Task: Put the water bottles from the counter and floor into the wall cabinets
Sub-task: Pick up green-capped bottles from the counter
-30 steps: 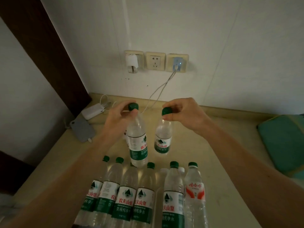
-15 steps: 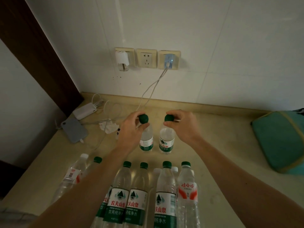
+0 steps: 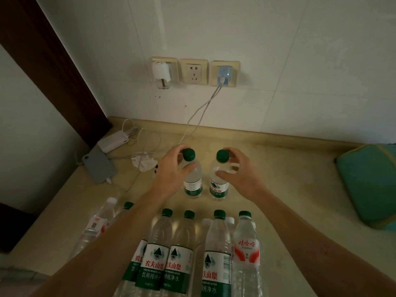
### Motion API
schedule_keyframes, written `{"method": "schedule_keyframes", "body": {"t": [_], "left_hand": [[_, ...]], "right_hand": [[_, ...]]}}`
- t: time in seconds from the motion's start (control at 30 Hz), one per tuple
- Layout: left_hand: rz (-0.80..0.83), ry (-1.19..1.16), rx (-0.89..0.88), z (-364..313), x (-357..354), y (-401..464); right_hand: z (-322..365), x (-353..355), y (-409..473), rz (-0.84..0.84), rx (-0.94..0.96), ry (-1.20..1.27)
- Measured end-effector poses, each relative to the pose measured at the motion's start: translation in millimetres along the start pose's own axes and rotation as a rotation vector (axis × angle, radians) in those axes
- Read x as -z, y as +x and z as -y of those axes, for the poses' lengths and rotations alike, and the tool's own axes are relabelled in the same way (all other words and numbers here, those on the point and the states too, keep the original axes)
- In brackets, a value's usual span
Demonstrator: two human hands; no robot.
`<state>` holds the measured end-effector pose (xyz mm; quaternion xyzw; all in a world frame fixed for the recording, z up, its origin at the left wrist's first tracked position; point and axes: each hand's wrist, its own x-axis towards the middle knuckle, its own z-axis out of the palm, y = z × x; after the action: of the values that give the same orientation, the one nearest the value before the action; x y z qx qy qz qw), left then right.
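- The left hand [image 3: 171, 174] is at the neck of the left bottle [image 3: 192, 179], which stands upright on the counter [image 3: 289, 179] toward its back edge; thumb in front of the shoulder and fingers behind the neck, under the green cap [image 3: 188, 154], so it appears to be grasping the bottle loosely.
- The right hand [image 3: 240, 174] curls round the neck of the right bottle [image 3: 219, 181], fingers behind just below its green cap [image 3: 222, 156], thumb across the front; this bottle stands upright just beside the other.
- A row of bottles [image 3: 184, 254] stands along the counter's near edge; one with a red label [image 3: 245, 251] at its right end.
- Toward the back left corner lie a grey phone [image 3: 99, 166], a white power bank [image 3: 112, 142] and crumpled tissue [image 3: 143, 162]; a teal bag [image 3: 368, 185] sits at the right edge.
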<state>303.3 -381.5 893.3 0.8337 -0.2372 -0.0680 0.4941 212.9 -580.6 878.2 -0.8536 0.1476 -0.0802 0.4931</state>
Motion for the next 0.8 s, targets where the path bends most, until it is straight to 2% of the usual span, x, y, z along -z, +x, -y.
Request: {"method": "schedule_keyframes", "body": {"t": [0.17, 0.33, 0.53, 0.8], "left_hand": [[0.062, 0.000, 0.120, 22, -14, -9], [-0.011, -0.132, 0.279, 51, -37, -21], [-0.111, -0.193, 0.278, 69, -58, -19], [-0.134, -0.186, 0.256, 73, -61, -19]], "right_hand": [[-31, -9, -1, 0.103, -0.144, -0.029], [-59, -24, 6, 0.161, -0.174, -0.015], [-72, -37, 16, 0.165, -0.162, 0.045], [-68, -36, 11, 0.098, -0.178, 0.091]]}}
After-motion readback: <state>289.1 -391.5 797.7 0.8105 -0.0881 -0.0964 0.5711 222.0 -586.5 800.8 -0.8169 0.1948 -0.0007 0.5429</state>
